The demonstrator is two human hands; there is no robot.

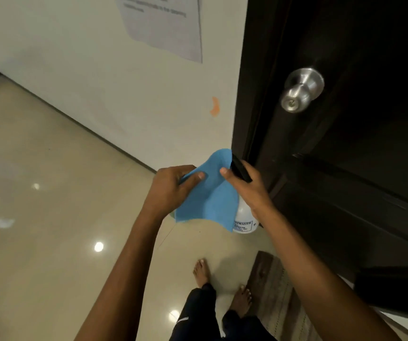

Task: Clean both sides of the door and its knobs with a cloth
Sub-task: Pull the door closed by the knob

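Blue cloth (209, 198) pinched in both hands, right hand (249, 188) also gripping a spray bottle (243, 217), and the knob (301, 91) sits upper right, nearer that right hand than the left hand (171, 188).

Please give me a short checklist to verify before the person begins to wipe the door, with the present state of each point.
1. Cloth held: ok, left hand pinches it, right hand thumb touches it.
2. Sprayer held: ok, in right hand.
3. Cloth wet: cannot tell.
4. Knob free to reach: ok, nothing on it.
5. Door open for the other side: cannot tell.
6. Cloth on door: not ok, not yet touching.
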